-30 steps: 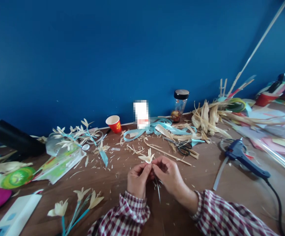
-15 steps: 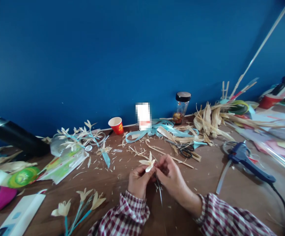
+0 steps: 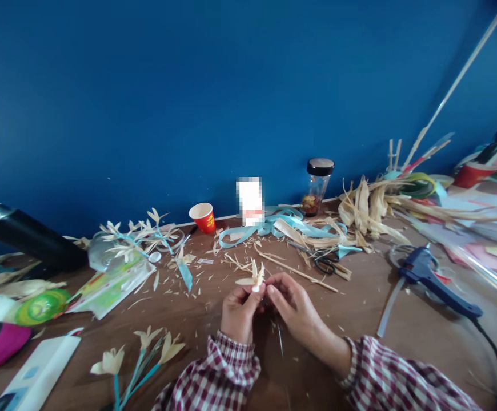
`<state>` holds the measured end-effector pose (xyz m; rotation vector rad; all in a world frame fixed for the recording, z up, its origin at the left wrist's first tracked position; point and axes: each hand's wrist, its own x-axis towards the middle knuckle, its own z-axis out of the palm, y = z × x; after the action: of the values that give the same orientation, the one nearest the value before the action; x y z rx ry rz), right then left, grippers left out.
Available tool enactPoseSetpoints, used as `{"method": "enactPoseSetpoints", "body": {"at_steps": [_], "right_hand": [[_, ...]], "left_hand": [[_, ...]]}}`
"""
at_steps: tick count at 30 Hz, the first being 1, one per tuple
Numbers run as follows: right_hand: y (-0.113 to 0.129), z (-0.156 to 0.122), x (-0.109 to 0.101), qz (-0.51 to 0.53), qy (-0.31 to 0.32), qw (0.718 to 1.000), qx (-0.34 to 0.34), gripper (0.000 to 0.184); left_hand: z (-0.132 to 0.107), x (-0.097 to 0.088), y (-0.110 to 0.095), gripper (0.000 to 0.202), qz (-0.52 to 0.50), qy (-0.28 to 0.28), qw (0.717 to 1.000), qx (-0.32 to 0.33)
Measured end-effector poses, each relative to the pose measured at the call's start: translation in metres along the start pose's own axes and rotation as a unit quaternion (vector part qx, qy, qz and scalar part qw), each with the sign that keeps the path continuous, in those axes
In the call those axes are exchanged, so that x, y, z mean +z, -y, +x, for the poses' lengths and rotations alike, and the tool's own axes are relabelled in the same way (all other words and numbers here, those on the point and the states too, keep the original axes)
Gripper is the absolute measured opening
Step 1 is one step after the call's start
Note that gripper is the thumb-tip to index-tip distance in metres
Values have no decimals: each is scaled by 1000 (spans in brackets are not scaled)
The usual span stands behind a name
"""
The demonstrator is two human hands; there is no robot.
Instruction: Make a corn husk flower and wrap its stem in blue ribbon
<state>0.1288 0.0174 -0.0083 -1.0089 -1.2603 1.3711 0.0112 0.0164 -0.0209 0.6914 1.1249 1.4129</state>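
my left hand pinches a small pale flower near its bottom, up over the table. my right hand is just beside it, thumb and finger close together. i can't quite tell if they grip anything, because my fingers hide that spot. a thin wire shows below my hands. i think this step is fiddly work at the flower's bottom. the next move seems to call for a steady left pinch and soft right fingers, since the petals look thin. three flowers on blue stems are near my left sleeve.
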Motion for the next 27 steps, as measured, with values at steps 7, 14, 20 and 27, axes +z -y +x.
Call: {"method": "enactPoseSetpoints", "body": {"at_steps": [7, 14, 20, 27], "right_hand": [[4, -2, 1, 43, -37, 998, 12, 22], [3, 0, 0, 33, -61, 997, 29, 28], [10, 0, -2, 28, -71, 996, 39, 31], [29, 7, -14, 3, -144, 989, -28, 45]], "left_hand": [[-3, 3, -4, 34, -59, 10, 998, -38], [-2, 0, -3, 32, -5, 23, 1000, -5], [1, -4, 4, 24, 64, 29, 997, 42], [0, -5, 9, 29, 124, 18, 990, 59]]}}
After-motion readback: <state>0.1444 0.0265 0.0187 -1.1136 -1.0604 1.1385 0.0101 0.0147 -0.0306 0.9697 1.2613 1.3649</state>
